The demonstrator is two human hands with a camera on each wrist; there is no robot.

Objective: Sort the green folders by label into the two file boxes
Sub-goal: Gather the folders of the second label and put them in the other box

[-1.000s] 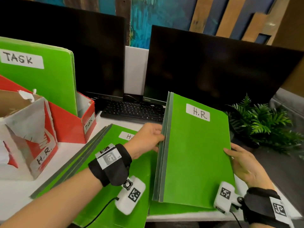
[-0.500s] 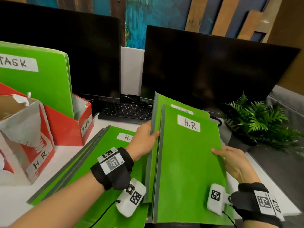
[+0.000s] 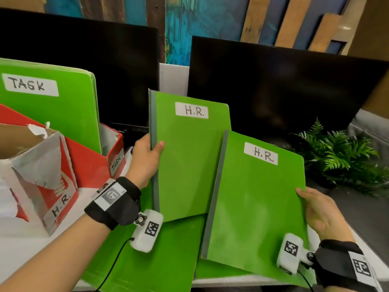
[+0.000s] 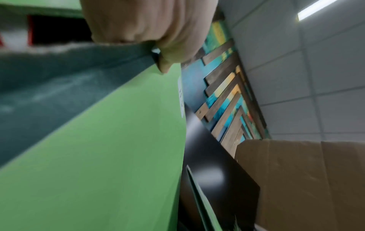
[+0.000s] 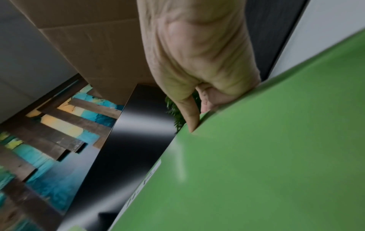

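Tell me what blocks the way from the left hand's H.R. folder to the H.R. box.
Nothing visible does. The left hand grips the H.R. folder by its spine, lifted off the desk. The H.R. box stands open-topped to its left; the TASK box sits behind that box, off the path.

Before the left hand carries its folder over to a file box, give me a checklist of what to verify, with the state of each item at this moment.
1. Label on the folder in the left hand is readable: ok, the left folder reads H.R.
2. Left grip is secure: ok, thumb on the front at the grey spine, fingers behind.
3. The two folders are separated: ok, the right hand holds the right folder, also H.R., by its outer edge; it overlaps the left folder's front.
4. Matching box found: ok, the H.R. box stands at near left.
5. Room inside the H.R. box: cannot tell, its inside is barely seen.
6. Wrong box identified: ok, the TASK box already holds TASK folders.
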